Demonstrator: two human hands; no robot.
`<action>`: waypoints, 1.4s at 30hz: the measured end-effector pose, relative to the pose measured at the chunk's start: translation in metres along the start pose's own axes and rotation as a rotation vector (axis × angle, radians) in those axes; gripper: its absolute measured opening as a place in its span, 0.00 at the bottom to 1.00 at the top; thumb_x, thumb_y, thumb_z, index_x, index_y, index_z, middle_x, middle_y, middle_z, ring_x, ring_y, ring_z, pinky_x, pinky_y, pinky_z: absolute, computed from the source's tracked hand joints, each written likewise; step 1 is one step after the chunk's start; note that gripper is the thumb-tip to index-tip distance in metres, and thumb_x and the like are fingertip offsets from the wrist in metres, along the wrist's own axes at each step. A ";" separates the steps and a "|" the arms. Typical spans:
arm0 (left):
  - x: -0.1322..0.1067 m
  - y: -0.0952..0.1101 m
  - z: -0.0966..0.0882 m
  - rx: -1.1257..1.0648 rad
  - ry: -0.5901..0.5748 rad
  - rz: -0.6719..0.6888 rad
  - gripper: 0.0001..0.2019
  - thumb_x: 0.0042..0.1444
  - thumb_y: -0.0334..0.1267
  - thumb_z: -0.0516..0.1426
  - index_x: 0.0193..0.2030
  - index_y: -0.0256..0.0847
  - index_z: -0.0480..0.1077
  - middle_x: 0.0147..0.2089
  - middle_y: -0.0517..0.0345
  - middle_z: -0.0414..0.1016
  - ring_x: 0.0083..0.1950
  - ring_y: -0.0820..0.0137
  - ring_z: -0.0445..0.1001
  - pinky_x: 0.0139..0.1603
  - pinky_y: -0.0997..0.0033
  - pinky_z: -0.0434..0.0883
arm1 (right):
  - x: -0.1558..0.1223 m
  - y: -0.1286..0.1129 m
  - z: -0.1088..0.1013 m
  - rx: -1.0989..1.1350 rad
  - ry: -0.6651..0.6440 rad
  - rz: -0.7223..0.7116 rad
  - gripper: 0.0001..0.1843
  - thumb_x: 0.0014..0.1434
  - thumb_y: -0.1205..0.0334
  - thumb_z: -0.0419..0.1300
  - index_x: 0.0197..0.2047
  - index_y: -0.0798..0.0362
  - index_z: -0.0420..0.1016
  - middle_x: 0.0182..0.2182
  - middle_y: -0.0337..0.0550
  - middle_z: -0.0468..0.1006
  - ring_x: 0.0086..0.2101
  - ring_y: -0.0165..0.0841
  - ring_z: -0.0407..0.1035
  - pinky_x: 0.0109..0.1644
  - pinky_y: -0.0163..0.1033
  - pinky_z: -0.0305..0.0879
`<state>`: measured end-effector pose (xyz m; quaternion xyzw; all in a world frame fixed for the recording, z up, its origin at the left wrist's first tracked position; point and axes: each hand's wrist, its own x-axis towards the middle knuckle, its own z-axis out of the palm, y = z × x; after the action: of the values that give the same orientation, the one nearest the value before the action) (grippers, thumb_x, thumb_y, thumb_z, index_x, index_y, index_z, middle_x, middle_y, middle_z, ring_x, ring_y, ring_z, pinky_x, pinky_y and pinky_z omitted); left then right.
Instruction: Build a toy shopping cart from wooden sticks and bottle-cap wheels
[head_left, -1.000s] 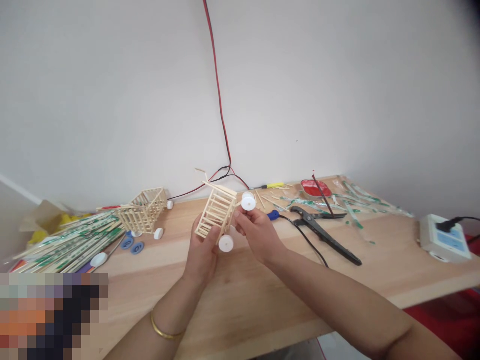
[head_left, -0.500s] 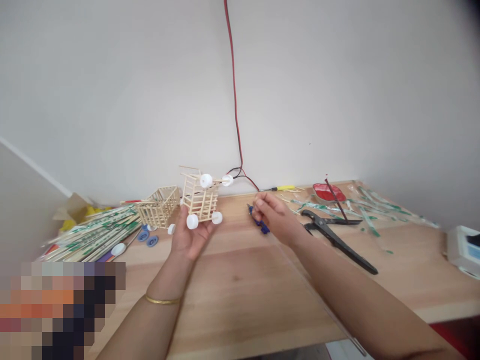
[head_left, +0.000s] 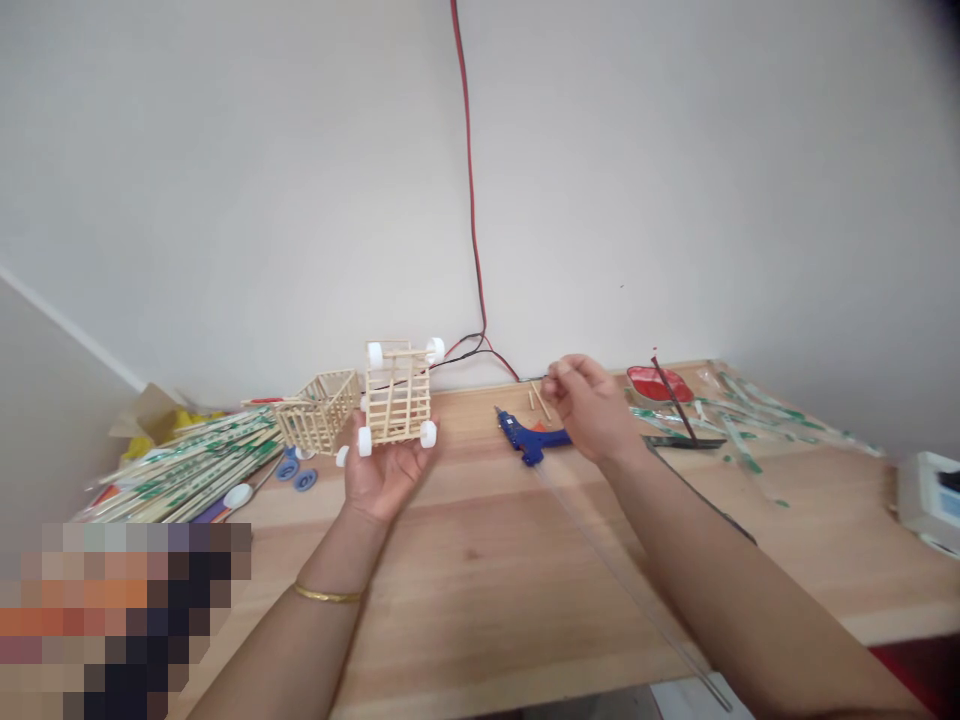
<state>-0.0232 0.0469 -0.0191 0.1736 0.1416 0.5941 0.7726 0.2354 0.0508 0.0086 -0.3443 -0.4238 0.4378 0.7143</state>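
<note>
My left hand (head_left: 384, 482) holds up a miniature stick-built cart (head_left: 397, 400), its underside and white wheels facing me. The fingers are mostly hidden behind the cart. My right hand (head_left: 592, 408) hovers above the back of the table with its fingertips pinched; what is between them, if anything, is too small to make out. Just left of that hand a blue glue gun (head_left: 525, 437) lies on the table, a long clear glue stick (head_left: 622, 580) running from it toward the front edge. Small wooden stick pieces (head_left: 541, 402) lie near my right fingertips.
A second stick cart (head_left: 319, 412) stands at the left, beside bundled sticks (head_left: 202, 460) and blue rings (head_left: 304, 481). Rightward are a red container (head_left: 660, 385), a dark tool partly behind my forearm, plastic wrappers (head_left: 780, 410) and a white device (head_left: 930, 490).
My right hand has moved right and slightly up, uncovering the glue gun and covering the yellow-handled tool. My left hand has turned the cart so its underside faces me more squarely.
</note>
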 end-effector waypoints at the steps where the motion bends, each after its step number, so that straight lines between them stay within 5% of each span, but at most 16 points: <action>1: -0.001 -0.002 0.000 0.000 -0.011 -0.012 0.24 0.60 0.56 0.49 0.54 0.44 0.70 0.49 0.48 0.78 0.51 0.58 0.75 0.49 0.55 0.74 | -0.005 0.003 0.004 -0.046 -0.065 0.043 0.12 0.54 0.55 0.63 0.31 0.52 0.65 0.26 0.33 0.70 0.26 0.23 0.65 0.31 0.31 0.61; 8: -0.005 0.005 0.007 0.035 -0.024 -0.002 0.27 0.58 0.59 0.50 0.58 0.46 0.68 0.49 0.48 0.78 0.52 0.57 0.75 0.49 0.55 0.74 | -0.023 0.002 0.014 -0.222 -0.369 0.096 0.17 0.51 0.57 0.66 0.44 0.51 0.72 0.32 0.37 0.77 0.31 0.28 0.73 0.37 0.36 0.67; 11: -0.004 0.009 0.008 0.030 -0.019 0.056 0.27 0.59 0.59 0.49 0.58 0.47 0.67 0.49 0.48 0.78 0.52 0.57 0.75 0.50 0.55 0.74 | -0.025 0.002 0.012 -0.311 -0.438 0.132 0.15 0.51 0.55 0.67 0.39 0.54 0.76 0.29 0.40 0.78 0.32 0.31 0.74 0.38 0.38 0.68; 18: -0.005 -0.004 0.010 0.066 0.016 -0.057 0.26 0.59 0.59 0.48 0.55 0.45 0.70 0.47 0.50 0.79 0.49 0.57 0.76 0.45 0.59 0.76 | -0.033 0.007 0.022 -0.344 -0.381 0.147 0.13 0.47 0.55 0.69 0.28 0.53 0.71 0.22 0.34 0.72 0.22 0.24 0.66 0.26 0.32 0.64; 27: -0.010 -0.019 0.008 0.071 -0.047 -0.252 0.26 0.58 0.59 0.50 0.52 0.43 0.71 0.48 0.48 0.78 0.53 0.56 0.74 0.47 0.59 0.75 | -0.048 0.009 0.036 -0.280 -0.384 0.134 0.12 0.49 0.56 0.68 0.35 0.53 0.74 0.24 0.35 0.75 0.23 0.25 0.67 0.30 0.34 0.66; 34: -0.012 -0.023 0.010 0.057 -0.043 -0.248 0.26 0.60 0.58 0.48 0.52 0.41 0.71 0.46 0.48 0.79 0.48 0.59 0.77 0.49 0.57 0.74 | -0.052 0.004 0.039 -0.290 -0.459 0.095 0.09 0.52 0.57 0.65 0.34 0.54 0.78 0.28 0.40 0.78 0.25 0.26 0.65 0.30 0.34 0.65; 42: -0.011 -0.033 0.013 0.133 -0.061 -0.143 0.23 0.63 0.52 0.48 0.51 0.36 0.71 0.46 0.46 0.78 0.44 0.62 0.78 0.41 0.63 0.77 | -0.056 0.004 0.041 -0.440 -0.402 0.084 0.11 0.50 0.58 0.67 0.34 0.55 0.77 0.25 0.38 0.75 0.24 0.25 0.65 0.28 0.32 0.63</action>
<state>0.0082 0.0268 -0.0218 0.2318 0.1690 0.5212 0.8038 0.1826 0.0055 0.0048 -0.4144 -0.6268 0.4240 0.5055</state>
